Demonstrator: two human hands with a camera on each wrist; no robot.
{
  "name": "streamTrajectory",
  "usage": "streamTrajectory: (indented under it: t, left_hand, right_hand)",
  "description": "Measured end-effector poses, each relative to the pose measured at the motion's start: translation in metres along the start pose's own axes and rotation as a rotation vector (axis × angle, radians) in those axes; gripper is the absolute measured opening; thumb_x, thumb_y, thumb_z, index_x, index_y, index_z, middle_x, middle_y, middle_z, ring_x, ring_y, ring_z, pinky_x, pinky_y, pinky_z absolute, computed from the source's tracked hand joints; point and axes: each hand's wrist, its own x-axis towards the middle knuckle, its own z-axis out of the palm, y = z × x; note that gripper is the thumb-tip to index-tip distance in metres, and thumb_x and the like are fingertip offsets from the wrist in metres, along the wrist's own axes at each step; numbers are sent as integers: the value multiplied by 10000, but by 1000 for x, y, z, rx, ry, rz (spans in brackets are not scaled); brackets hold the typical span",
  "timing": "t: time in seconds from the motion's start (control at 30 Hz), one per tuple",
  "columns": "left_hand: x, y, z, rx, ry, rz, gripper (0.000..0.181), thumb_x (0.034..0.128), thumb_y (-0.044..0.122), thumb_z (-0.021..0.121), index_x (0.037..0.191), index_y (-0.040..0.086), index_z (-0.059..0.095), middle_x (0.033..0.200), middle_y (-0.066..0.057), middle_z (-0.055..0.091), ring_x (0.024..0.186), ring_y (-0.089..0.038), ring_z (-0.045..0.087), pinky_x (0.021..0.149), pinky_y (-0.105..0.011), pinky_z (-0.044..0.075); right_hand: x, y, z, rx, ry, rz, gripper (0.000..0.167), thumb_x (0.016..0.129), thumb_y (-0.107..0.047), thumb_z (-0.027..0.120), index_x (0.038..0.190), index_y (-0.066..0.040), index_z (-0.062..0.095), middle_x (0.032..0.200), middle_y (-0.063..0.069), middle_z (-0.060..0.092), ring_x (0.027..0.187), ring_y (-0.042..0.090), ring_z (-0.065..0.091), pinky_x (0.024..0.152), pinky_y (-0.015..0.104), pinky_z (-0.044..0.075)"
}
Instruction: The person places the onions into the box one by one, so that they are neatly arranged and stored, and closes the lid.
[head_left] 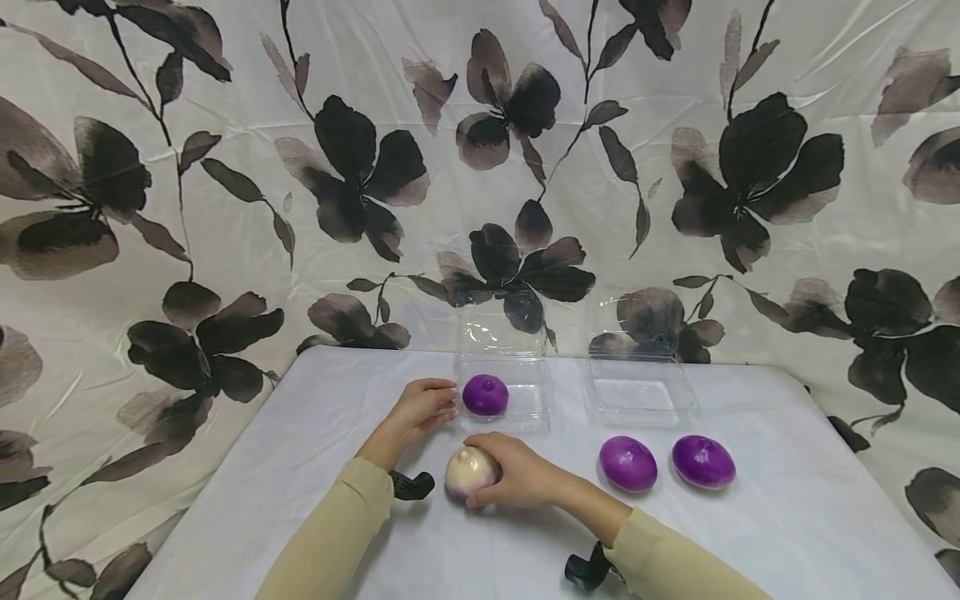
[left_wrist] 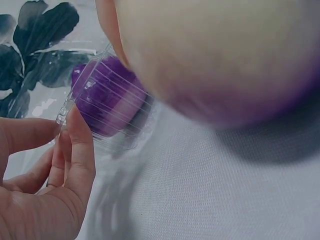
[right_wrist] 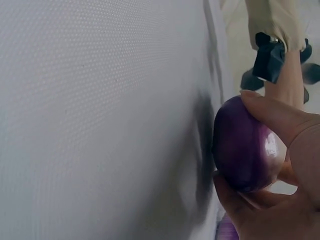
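A cream-and-purple onion point(head_left: 468, 472) is gripped by my right hand point(head_left: 521, 473), thumb on the near side and fingers over the far side. In the right wrist view its purple underside point(right_wrist: 240, 145) faces the cloth, with a shadow beside it; whether it touches the cloth I cannot tell. My left hand point(head_left: 420, 410) pinches the left rim of a clear plastic clamshell box point(head_left: 528, 404), as the left wrist view shows at the thumb and fingertips point(left_wrist: 76, 122). Inside that box sits a purple onion point(head_left: 486, 395), on its left side. The box's lid stands raised behind.
A second clear clamshell box point(head_left: 637, 396) stands to the right, lid raised. In front of it lie two purple onions point(head_left: 628, 463), side by side. A white cloth point(head_left: 300, 433) covers the table, and a floral curtain point(head_left: 480, 167) hangs close behind it.
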Motion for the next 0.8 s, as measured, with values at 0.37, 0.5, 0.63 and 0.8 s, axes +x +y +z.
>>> streamTrajectory:
  t: [0.37, 0.5, 0.63, 0.8]
  left_hand:
    - [3, -1, 0, -13, 5, -14, 361, 1003, -16, 568, 1339, -137, 518, 1020, -102, 560, 841, -154, 562, 732, -244, 614]
    - [3, -1, 0, -5, 11, -16, 361, 1004, -9, 573, 1341, -130, 526, 1044, -116, 562, 857, -164, 564, 739, -252, 616]
    - [4, -1, 0, -9, 15, -17, 360, 1002, -12, 576, 1339, -128, 530, 1051, -116, 563, 875, -176, 566, 741, -254, 617]
    - [3, -1, 0, -9, 21, -22, 356, 1004, -14, 575, 1339, -125, 532, 1062, -126, 568, 902, -193, 573, 734, -249, 617]
  right_hand:
    - [-10, 1, -16, 44, 20, 50, 779, 785, -313, 893, 1409, -7, 541, 1361, 112, 613, 1251, 283, 574, 1090, 466, 486]
    - [-13, 0, -22, 56, 23, 58, 773, 781, -297, 896, 1404, -8, 543, 1338, 104, 619, 1224, 274, 583, 1065, 457, 501]
    - [-15, -1, -27, 52, 34, 56, 763, 778, -289, 898, 1398, -13, 550, 1310, 101, 630, 1194, 265, 591, 1045, 444, 511]
    - [-18, -2, -33, 65, 53, 61, 770, 780, -274, 898, 1409, -8, 542, 1314, 122, 626, 1187, 276, 591, 1029, 446, 519]
